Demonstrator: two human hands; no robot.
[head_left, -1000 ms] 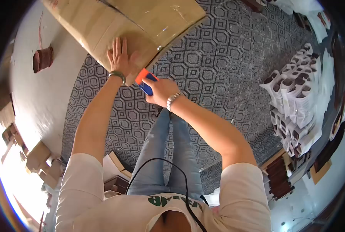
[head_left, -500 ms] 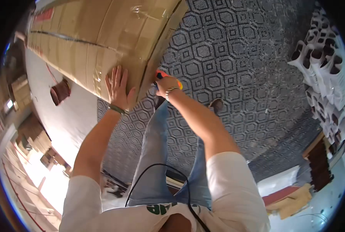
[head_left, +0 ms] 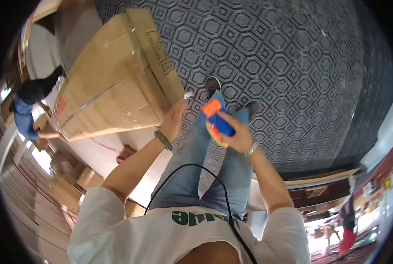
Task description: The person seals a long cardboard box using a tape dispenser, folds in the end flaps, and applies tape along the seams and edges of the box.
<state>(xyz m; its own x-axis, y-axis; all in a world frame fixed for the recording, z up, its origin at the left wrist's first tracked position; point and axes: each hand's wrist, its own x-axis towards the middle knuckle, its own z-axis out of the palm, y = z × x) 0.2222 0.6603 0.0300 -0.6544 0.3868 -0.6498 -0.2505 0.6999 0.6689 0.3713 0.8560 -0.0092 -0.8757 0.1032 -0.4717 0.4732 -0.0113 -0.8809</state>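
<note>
My right hand is wrapped round the handle of a tape dispenser, blue with an orange head and a yellowish roll. It is held over my legs, apart from the box. My left hand is at the near right corner of a large cardboard box, its fingers stretched out and somewhat blurred. A small shiny whitish bit shows just beyond those fingertips; I cannot tell if they touch it. Clear tape runs along the box, and printed marks show on its right side.
Another person stands at the far left with hands at the box's far end. Patterned grey carpet covers the floor. A brownish-red object lies below the box. Stacked cartons stand lower left. A black cable hangs before me.
The tape dispenser in my right hand has come away from the box, back and to the right. My left hand has shifted from the box's top to its corner. The view has turned.
</note>
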